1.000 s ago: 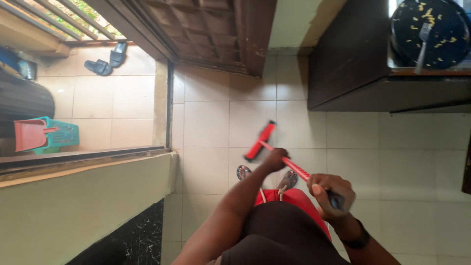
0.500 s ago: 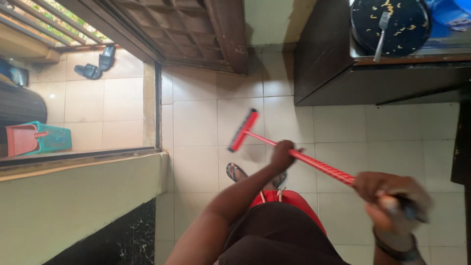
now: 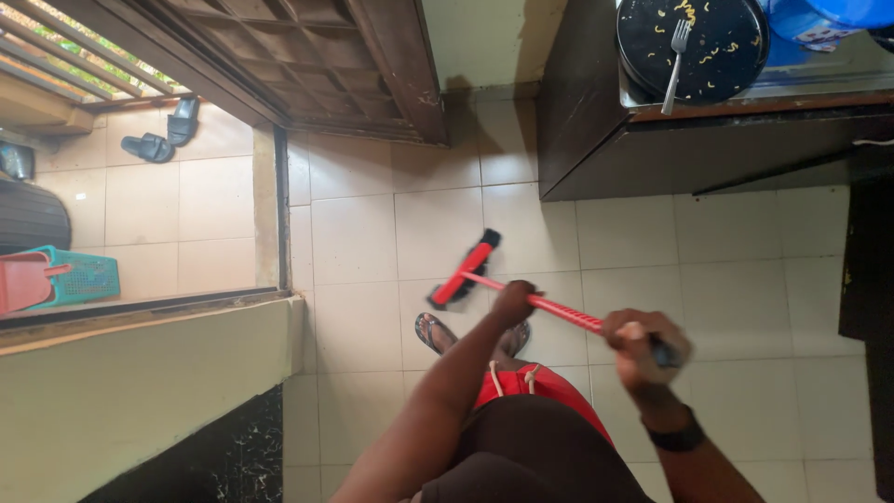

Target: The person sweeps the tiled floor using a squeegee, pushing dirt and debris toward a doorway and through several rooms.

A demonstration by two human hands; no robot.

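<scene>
Broom head point(image 3: 464, 271) drawn back toward my feet; left hand point(image 3: 513, 303) and right hand point(image 3: 641, 348) clamped around red handle point(image 3: 563, 315); keep bristles flat.

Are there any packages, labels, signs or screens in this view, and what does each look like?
Blue container: top right on the dark counter, beside the black plate; rounded, blue, with a pale printed patch low on its side, too small to make out.
No signs or screens show.
Both hands grip a red broom, left hand lower on the handle, right hand near its end; no label shows on it.
</scene>
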